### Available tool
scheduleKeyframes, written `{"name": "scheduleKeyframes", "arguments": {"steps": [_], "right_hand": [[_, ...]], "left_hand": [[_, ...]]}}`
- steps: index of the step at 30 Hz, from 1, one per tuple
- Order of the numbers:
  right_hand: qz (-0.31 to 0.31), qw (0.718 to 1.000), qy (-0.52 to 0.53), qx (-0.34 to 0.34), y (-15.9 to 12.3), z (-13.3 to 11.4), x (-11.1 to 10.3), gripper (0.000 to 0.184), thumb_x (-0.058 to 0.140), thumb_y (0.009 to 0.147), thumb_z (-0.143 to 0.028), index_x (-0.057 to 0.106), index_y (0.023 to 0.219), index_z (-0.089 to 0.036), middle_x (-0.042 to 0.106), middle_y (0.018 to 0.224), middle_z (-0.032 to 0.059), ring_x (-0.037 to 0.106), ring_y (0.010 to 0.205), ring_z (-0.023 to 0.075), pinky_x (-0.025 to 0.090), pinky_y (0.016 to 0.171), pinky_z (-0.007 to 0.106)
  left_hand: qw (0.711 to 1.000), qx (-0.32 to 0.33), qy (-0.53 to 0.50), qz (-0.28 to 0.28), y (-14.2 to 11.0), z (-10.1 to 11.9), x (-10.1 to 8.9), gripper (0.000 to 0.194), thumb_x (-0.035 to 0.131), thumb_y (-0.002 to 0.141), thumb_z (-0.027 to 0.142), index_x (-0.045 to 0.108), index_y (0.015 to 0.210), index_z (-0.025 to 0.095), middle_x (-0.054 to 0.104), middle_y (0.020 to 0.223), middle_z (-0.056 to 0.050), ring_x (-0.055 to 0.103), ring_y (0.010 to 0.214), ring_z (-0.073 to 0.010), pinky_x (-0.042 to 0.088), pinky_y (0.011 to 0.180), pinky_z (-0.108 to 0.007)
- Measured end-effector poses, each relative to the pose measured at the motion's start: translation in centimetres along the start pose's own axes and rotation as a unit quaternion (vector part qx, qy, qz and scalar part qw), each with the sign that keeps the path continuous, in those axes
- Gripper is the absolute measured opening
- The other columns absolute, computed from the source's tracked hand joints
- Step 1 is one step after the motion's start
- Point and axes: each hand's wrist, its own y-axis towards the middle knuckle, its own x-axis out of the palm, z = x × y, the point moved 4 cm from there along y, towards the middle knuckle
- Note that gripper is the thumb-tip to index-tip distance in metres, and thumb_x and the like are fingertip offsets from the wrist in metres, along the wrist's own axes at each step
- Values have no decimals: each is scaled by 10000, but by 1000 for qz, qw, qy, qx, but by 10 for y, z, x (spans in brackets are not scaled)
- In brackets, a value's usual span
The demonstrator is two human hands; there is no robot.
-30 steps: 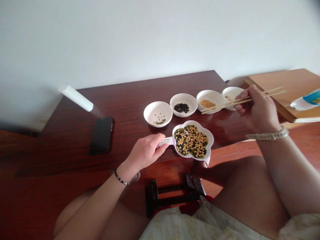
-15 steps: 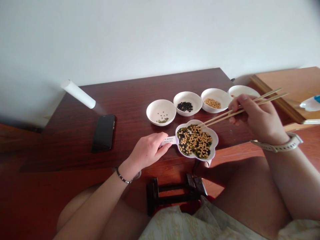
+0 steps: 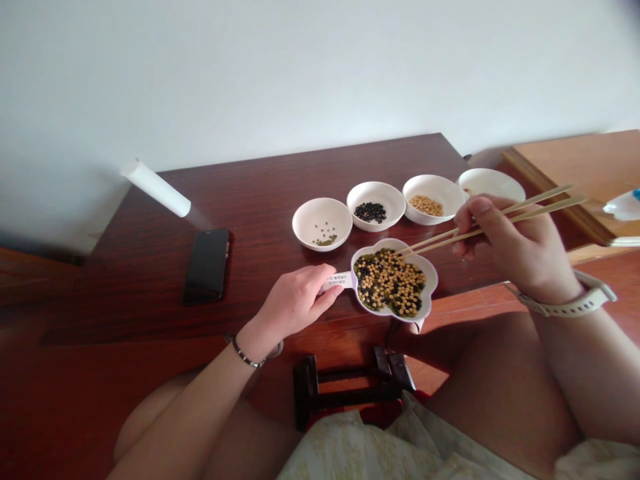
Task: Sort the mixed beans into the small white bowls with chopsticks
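Note:
My left hand [image 3: 300,300] is closed around the labelled handle of a white, flower-shaped dish [image 3: 429,283] at the table's front edge. Mixed beans [image 3: 387,280], tan, black and green, fill much of it. In my right hand [image 3: 515,240] is a pair of chopsticks [image 3: 450,235], their tips among the beans at the dish's upper part. Behind stand white bowls in a row: one with a few green beans [image 3: 323,225], one with black beans [image 3: 376,207], one with tan beans [image 3: 434,199]. A fourth bowl [image 3: 493,183] is partly hidden by my right hand.
A black phone [image 3: 207,267] lies on the dark wooden table [image 3: 260,180], left of my left hand. Beyond it is a white cylinder [image 3: 157,189]. A lighter wooden surface [image 3: 575,160] adjoins at right, with a white and blue item [image 3: 623,205]. The wall runs behind.
My right hand has shifted slightly down and to the right, with the chopsticks' rear ends moving along. The tips stay in the beans. My left hand and the dish look nearly still.

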Motion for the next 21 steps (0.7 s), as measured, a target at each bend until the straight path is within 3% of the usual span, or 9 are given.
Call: {"name": "scheduleKeyframes", "arguments": {"steps": [5, 21], "right_hand": [[5, 1000, -7, -9, -1, -1, 2, 380, 535, 1081, -453, 624, 827, -185, 604, 683, 26, 612, 558, 122, 467, 507, 267], [-18, 997, 47, 58, 2, 10, 5, 370, 562, 1062, -478, 620, 846, -183, 622, 679, 34, 627, 582, 119, 487, 506, 211]], "left_hand": [[1000, 0, -3, -3, 0, -1, 0, 277, 432, 1103, 436, 581, 1096, 203, 669, 919, -22, 611, 787, -178, 411, 697, -308], [1000, 3, 0, -1, -1, -1, 1, 271, 434, 1102, 429, 582, 1102, 202, 677, 942, -25, 625, 813, -180, 428, 712, -314]]}}
